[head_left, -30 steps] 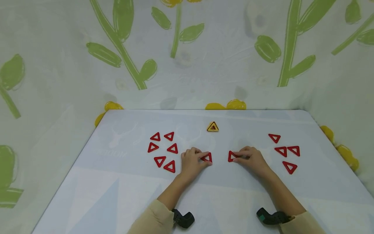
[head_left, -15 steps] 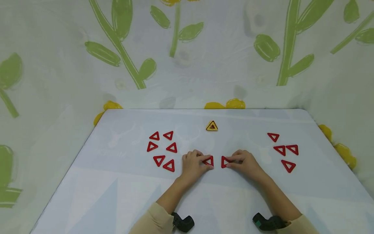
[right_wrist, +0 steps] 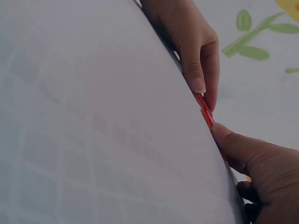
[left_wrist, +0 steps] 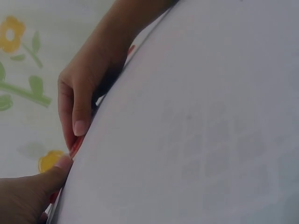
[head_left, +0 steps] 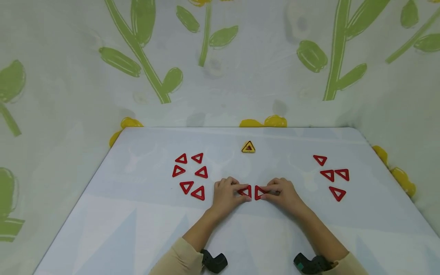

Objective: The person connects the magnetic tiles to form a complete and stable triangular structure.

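In the head view, my left hand (head_left: 225, 195) pinches a red triangular frame (head_left: 249, 191) between thumb and fingers at the middle of the table. Facing it, my right hand (head_left: 286, 194) pinches a second red triangular frame (head_left: 256, 193). Their straight sides face each other across a narrow gap. From the right wrist, the thumb of the right hand (right_wrist: 268, 163) lies along its red piece (right_wrist: 208, 117), close to the left hand (right_wrist: 189, 35). The left wrist view shows the left hand (left_wrist: 28, 196) low at the edge, its piece mostly hidden.
Several red triangular frames (head_left: 197, 196) lie loosely grouped on the left of the white table (head_left: 154, 240). More red triangular frames (head_left: 337, 195) lie on the right. A yellow triangular piece (head_left: 248, 150) with a dark outline sits at the back. Behind hangs a leaf-patterned cloth (head_left: 240, 84).
My right hand has brought its red triangle leftward and slightly nearer, narrowing the gap between the two held triangles. My left hand has shifted only slightly, drawing its triangle a little nearer.
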A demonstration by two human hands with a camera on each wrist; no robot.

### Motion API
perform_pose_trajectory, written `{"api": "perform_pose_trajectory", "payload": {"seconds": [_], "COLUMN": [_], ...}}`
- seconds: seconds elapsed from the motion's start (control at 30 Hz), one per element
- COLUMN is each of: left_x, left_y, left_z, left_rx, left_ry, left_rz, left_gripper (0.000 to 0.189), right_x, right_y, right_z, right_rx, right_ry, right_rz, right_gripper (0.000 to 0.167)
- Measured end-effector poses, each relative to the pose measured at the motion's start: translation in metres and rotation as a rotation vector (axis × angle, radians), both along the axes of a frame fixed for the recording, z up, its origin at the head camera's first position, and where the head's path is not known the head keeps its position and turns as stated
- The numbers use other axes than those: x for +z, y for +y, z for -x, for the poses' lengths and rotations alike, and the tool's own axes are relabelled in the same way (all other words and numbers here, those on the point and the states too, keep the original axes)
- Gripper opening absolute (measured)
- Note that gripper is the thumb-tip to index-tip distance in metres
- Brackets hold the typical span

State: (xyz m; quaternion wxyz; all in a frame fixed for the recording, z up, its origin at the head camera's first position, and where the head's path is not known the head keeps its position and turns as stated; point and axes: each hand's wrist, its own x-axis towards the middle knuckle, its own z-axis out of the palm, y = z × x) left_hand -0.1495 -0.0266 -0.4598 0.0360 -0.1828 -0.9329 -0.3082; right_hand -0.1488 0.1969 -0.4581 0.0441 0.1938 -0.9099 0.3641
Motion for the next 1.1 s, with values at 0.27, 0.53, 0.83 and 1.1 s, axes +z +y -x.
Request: {"api": "perform_pose_trajectory", "payload": {"seconds": [0.27,0.53,0.83,1.1], "left_x": [0.0043,0.0013,0.0004,-0.0009], "left_y": [-0.0005,-0.0003,0.0012,0.0012], "left_z": [0.0009,0.001,0.0008,0.001], "left_rx": [-0.011,-0.036,-0.047,-0.049], "left_ry": [-0.003,0.015,0.023,0.044], "left_rz": [0.013,0.041,0.072,0.062], "left_gripper": [0.042,0.043,0.045,0.045], "right_x": [-0.0047,-0.0057,-0.006,-0.007], "right_y": [-0.002,-0.0029,-0.0036,-0.0036], "right_z": [0.0016,0.0009,0.0006,0.0016], "right_rx": [0.02,0.031,0.05,0.065], "right_ry": [0.084,0.107,0.199,0.202], "right_rz": [0.004,-0.004,0.004,0.019], "right_gripper": [0.025,0.025,0.025,0.025]}}
